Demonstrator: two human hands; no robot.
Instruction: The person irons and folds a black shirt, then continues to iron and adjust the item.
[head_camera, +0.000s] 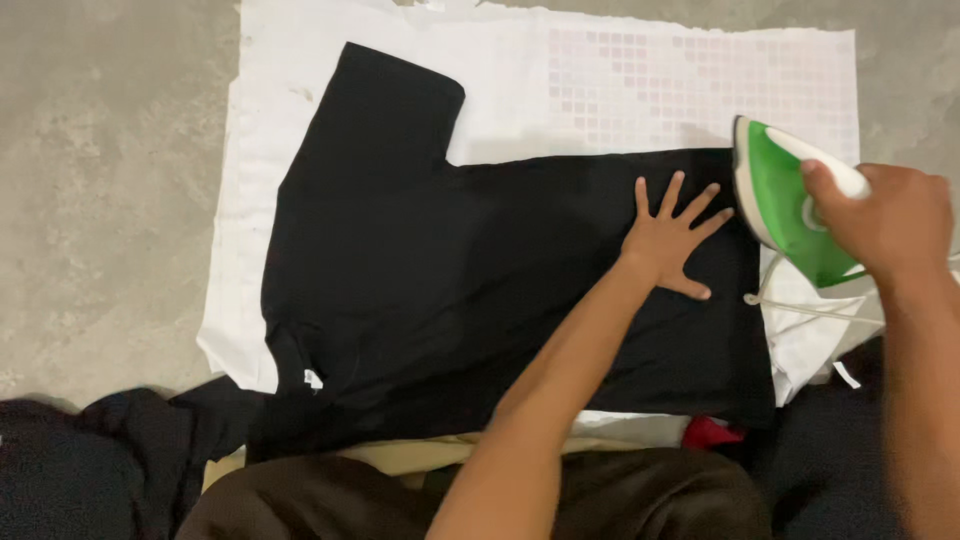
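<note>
A black short-sleeved cotton T-shirt (440, 270) is lying flat across the middle of the frame, spread over a white cloth sheet (560, 80) that is covering a grey concrete floor (110, 180). One sleeve is pointing toward the upper left of the frame, and the collar is sitting at the lower left.

The left hand (668, 240) is reaching in from the bottom centre and pressing palm-down on the shirt, right of centre. Its fingers (672, 192) are spreading wide and straight, holding nothing, only lying flat on the black fabric near the shirt's right-hand edge.

The right hand (885, 218) is coming in from the right edge of the frame. Its fingers are wrapping closed around the white handle of a green and white plastic electric iron (785, 215). The iron is sitting at the right edge of the shirt, just beside the left hand's fingertips but not touching them. A white power cord (810, 308) is trailing from the iron across the sheet toward the lower right.

Along the bottom of the frame, a pile of dark clothes (110, 460) is lying at the lower left, and a small piece of red fabric (712, 432) is peeking out below the shirt toward the lower right.
</note>
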